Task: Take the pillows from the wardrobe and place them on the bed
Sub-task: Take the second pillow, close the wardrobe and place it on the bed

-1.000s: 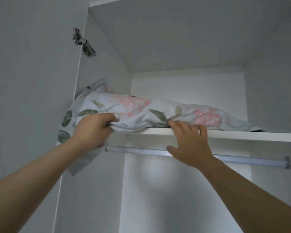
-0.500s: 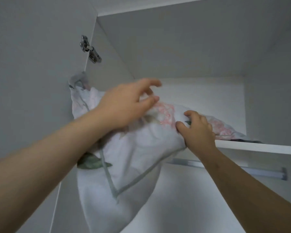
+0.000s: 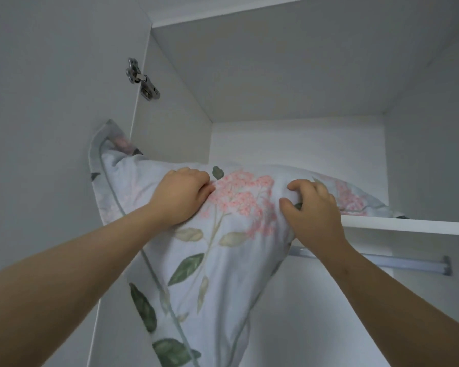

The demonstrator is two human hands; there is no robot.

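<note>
From my head camera, the pale floral fabric pillow (image 3: 196, 247) hangs half off the white wardrobe shelf (image 3: 408, 225), long axis running down toward me. My left hand (image 3: 180, 197) and right hand (image 3: 313, 210) both clutch its upper face, equally near.

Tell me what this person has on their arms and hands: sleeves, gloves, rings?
Nothing shows. Both forearms are bare as far as the picture reaches, with no sleeve edge in view. The left hand and right hand wear no gloves, and no ring, watch or bracelet is visible.
</note>
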